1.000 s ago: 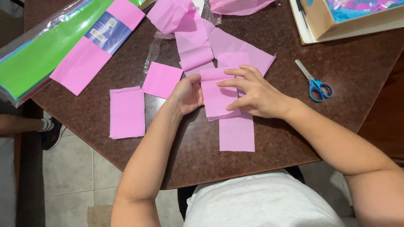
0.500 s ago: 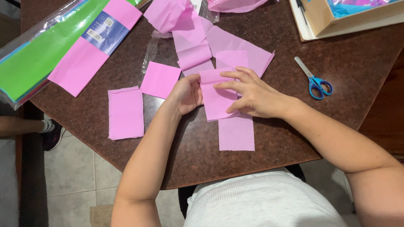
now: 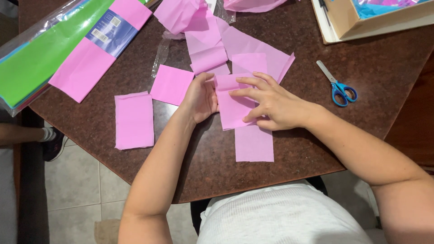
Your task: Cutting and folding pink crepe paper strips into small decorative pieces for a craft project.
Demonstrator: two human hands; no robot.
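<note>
Change: since a second ago my hands have barely shifted; both still press the same folded pink sheet [image 3: 233,106], and nothing else on the table has moved.
Table: my dark brown speckled table [image 3: 384,77] fills most of the view, its near edge running toward me at 6 o'clock.
Paper pack: a clear-wrapped pack of coloured paper [image 3: 54,54], green and pink on top with a blue label, lies at 10 o'clock, hanging over the table's far left edge.
Box: a cardboard box [image 3: 361,20] holding blue and pink paper sits at 1 o'clock on a white board.
Loose pile: crumpled and cut pink tissue pieces [image 3: 212,40] are heaped at 12 o'clock, touching the top of the sheet I work on.
Left rectangle: a flat pink rectangle [image 3: 134,119] lies alone at 9 o'clock, well apart from my hands.
Lower strip: a pink strip [image 3: 254,144] sits at 6 o'clock, its top tucked under the folded sheet.
Square: a small pink square [image 3: 172,84] lies at 10 o'clock, just beside my left hand.
Folded sheet: it rests at the centre of the table, between my two hands, partly under my right fingers.
Right hand: my right hand [image 3: 273,101] lies flat with fingers spread, pressing down on the sheet's right half, not clenched.
Left hand: my left hand [image 3: 201,97] curls at the sheet's left edge, fingertips pinching the fold there.
Scissors: blue-handled scissors [image 3: 337,86] lie shut at 3 o'clock, apart from my right hand.
</note>
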